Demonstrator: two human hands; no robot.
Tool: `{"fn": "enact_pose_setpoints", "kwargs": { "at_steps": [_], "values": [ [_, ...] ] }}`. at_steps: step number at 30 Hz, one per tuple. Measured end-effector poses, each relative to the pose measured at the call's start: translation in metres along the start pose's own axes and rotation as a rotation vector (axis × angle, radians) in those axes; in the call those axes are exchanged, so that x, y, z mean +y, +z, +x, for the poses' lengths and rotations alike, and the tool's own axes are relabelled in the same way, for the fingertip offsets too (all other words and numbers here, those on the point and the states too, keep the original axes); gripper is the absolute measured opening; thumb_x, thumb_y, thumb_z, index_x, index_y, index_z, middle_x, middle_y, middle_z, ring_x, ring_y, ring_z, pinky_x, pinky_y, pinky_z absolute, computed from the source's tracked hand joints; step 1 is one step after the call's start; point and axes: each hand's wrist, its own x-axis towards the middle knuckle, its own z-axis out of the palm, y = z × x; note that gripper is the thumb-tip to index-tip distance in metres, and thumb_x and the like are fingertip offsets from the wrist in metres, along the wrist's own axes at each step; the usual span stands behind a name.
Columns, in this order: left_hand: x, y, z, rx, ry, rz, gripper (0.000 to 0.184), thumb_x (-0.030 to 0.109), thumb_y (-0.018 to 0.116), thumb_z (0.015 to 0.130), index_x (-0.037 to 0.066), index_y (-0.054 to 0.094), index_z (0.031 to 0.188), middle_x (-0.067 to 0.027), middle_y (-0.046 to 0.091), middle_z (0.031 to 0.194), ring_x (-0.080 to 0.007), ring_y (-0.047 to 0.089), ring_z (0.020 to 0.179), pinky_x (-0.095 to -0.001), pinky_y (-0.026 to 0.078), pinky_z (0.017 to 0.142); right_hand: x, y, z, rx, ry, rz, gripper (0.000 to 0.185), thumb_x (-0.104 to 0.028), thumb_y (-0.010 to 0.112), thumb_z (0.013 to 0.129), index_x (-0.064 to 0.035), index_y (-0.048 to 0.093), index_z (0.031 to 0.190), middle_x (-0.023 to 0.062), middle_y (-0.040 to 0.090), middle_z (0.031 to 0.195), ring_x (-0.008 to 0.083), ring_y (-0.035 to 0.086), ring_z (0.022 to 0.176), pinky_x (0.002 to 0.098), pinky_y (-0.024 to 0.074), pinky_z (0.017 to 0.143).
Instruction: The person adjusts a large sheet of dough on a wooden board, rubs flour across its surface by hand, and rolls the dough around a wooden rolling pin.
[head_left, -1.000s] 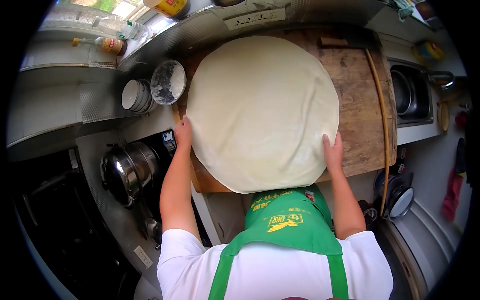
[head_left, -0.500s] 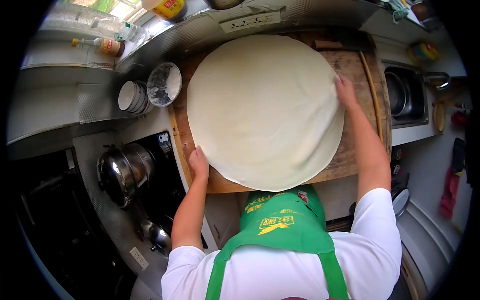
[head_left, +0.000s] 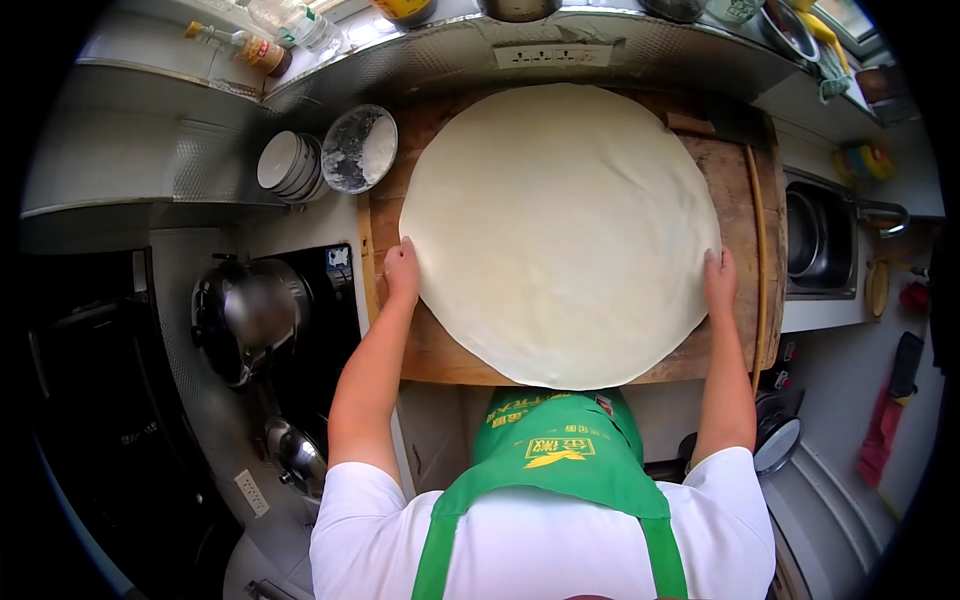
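A large, round, pale sheet of dough (head_left: 560, 235) lies on the wooden board (head_left: 735, 180) and covers most of it. At its left edge my left hand (head_left: 402, 270) pinches the rim, thumb uppermost. My right hand (head_left: 719, 283) is closed on the opposite rim, at the right. The sheet looks nearly smooth, with faint creases on its right side, and its near edge reaches the board's front edge by the green apron (head_left: 560, 450).
Left of the board are a bowl of flour (head_left: 378, 148), stacked bowls (head_left: 285, 163) and a steel pot (head_left: 255, 310). A long wooden stick (head_left: 760, 250) lies along the board's right side, beside the sink (head_left: 822, 240). Bottles stand at the back left.
My left hand has moved up along the left rim, and my right hand has come down the right rim. The folds on the dough's right side have flattened. The view has shifted.
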Motion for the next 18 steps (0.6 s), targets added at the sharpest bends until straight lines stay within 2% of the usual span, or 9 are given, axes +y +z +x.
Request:
{"fn": "enact_pose_setpoints", "kwargs": {
  "at_steps": [1,5,7,11,13,15,17,18],
  "values": [
    [0.001,0.000,0.001,0.070,0.054,0.095,0.053,0.040,0.053,0.106,-0.008,0.065,0.086,-0.0264,0.068,0.084,-0.0412,0.066,0.081,-0.0481,0.050,0.079,-0.001,0.002,0.006,-0.012,-0.011,-0.002,0.033,-0.023,0.057,0.107,0.0023,0.065,0.126,0.0093,0.073,0.111,0.0161,0.066,0.102,0.0312,0.0511,0.090],
    [-0.016,-0.010,-0.021,0.073,0.021,0.073,0.050,0.036,0.053,0.106,-0.007,0.066,0.086,-0.0294,0.069,0.088,-0.0464,0.066,0.085,-0.0507,0.050,0.079,0.010,0.021,0.052,-0.043,-0.075,-0.097,0.031,-0.020,0.052,0.108,0.0036,0.065,0.124,0.0121,0.074,0.109,0.0186,0.067,0.101,0.0324,0.0512,0.091],
    [-0.041,-0.011,-0.044,0.145,-0.006,0.071,0.047,0.034,0.053,0.107,-0.007,0.066,0.087,-0.0289,0.068,0.087,-0.0448,0.065,0.083,-0.0492,0.050,0.079,0.001,0.036,0.080,-0.061,-0.099,-0.112,0.032,-0.021,0.051,0.108,0.0038,0.067,0.122,0.0129,0.075,0.106,0.0193,0.068,0.098,0.0327,0.0517,0.089],
    [-0.074,-0.019,-0.112,0.080,-0.202,0.026,0.045,0.032,0.053,0.107,-0.007,0.063,0.088,-0.0232,0.068,0.085,-0.0365,0.065,0.078,-0.0470,0.050,0.078,-0.036,0.054,0.137,-0.094,-0.156,-0.294,0.033,-0.023,0.055,0.107,0.0025,0.068,0.122,0.0118,0.075,0.101,0.0187,0.068,0.091,0.0331,0.0528,0.085],
    [-0.090,-0.018,-0.143,0.034,-0.289,-0.029,0.043,0.032,0.054,0.108,-0.007,0.063,0.090,-0.0206,0.068,0.085,-0.0337,0.065,0.078,-0.0459,0.050,0.078,-0.036,0.062,0.157,0.021,-0.113,-0.034,0.036,-0.029,0.061,0.104,0.0014,0.068,0.123,0.0177,0.077,0.107,0.0286,0.072,0.095,0.0369,0.0542,0.087],
    [-0.092,-0.021,-0.155,-0.022,-0.368,-0.084,0.042,0.032,0.054,0.108,-0.006,0.063,0.093,-0.0180,0.068,0.086,-0.0309,0.065,0.079,-0.0448,0.051,0.078,-0.044,0.057,0.147,0.017,-0.052,-0.007,0.038,-0.030,0.063,0.103,0.0016,0.067,0.124,0.0177,0.077,0.108,0.0289,0.073,0.096,0.0367,0.0544,0.088],
    [-0.073,-0.029,-0.161,-0.084,-0.546,-0.230,0.040,0.033,0.055,0.107,-0.005,0.064,0.103,-0.0150,0.069,0.092,-0.0275,0.065,0.085,-0.0410,0.051,0.081,-0.060,0.054,0.122,0.025,0.001,0.013,0.040,-0.032,0.066,0.102,0.0017,0.067,0.125,0.0176,0.077,0.109,0.0292,0.073,0.098,0.0365,0.0546,0.089],
    [-0.078,-0.025,-0.155,-0.101,-0.543,-0.230,0.040,0.033,0.055,0.107,-0.005,0.064,0.103,-0.0150,0.069,0.092,-0.0275,0.065,0.085,-0.0410,0.051,0.081,-0.065,0.050,0.096,0.052,0.007,-0.098,0.040,-0.032,0.066,0.102,0.0015,0.067,0.124,0.0182,0.077,0.109,0.0300,0.073,0.099,0.0373,0.0548,0.089]
  ]
}}
